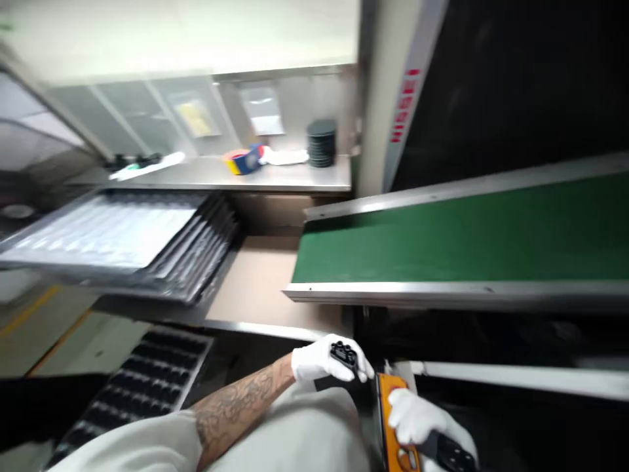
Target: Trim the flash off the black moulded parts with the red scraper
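Note:
My left hand (pixel 327 359), in a white glove, is closed around a small black moulded part (pixel 344 354) with round knobs on top. To its right, my gloved right hand (pixel 420 419) has its fingers curled against a long orange object (pixel 390 387) with a dark edge; its kind is unclear. A black piece with small pale dots (pixel 455 453) shows at the lower side of the right hand. Whether it is held or worn at the wrist, I cannot tell.
A green conveyor belt (pixel 442 236) with metal rails runs off to the right. Stacked trays (pixel 113 229) stand at left, and a black compartmented tray (pixel 142 380) lies lower. The shelf (pixel 196 174) bears a tape roll (pixel 246 159) and stacked dark discs (pixel 322 143).

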The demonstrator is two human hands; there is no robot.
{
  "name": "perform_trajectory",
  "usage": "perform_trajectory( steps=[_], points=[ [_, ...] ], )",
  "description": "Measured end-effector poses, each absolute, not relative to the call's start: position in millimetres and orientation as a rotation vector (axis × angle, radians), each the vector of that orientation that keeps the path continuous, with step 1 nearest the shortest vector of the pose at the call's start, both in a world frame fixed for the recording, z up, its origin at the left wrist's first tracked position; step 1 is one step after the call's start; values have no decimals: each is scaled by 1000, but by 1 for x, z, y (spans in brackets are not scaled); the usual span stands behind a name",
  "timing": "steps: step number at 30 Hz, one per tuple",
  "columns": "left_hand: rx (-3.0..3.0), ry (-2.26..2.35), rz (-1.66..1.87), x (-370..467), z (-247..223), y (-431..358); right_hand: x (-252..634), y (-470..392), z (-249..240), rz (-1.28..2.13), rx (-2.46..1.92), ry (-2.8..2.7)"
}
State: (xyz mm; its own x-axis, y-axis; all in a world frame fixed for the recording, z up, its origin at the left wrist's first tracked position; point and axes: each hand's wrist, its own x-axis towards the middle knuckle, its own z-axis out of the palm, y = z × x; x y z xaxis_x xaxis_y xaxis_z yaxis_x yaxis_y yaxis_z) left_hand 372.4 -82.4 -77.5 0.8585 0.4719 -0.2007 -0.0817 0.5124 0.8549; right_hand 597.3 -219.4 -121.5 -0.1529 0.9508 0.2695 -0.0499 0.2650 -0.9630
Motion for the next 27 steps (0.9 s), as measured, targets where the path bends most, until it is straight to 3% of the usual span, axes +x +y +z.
perform_trajectory(
  steps=[6, 10, 13, 18, 27],
  points=[
    [959, 778, 892, 199, -109, -41, 425, -121, -97, 1584, -744, -1399],
    [1040, 1228, 1052, 102, -163, -2, 314, -57, -138, 1663, -998, -1390],
    [1054, 1512, 1029, 44, -212, 25, 245, -10, -202, 1518, -1245, -1429],
    [1128, 1592, 940, -6, -270, 54, 186, 52, -287, 1343, -1387, -1638],
    [1776, 1541, 460, -40, -289, 67, 198, 76, -319, 1038, -1472, -2074]
  ],
)
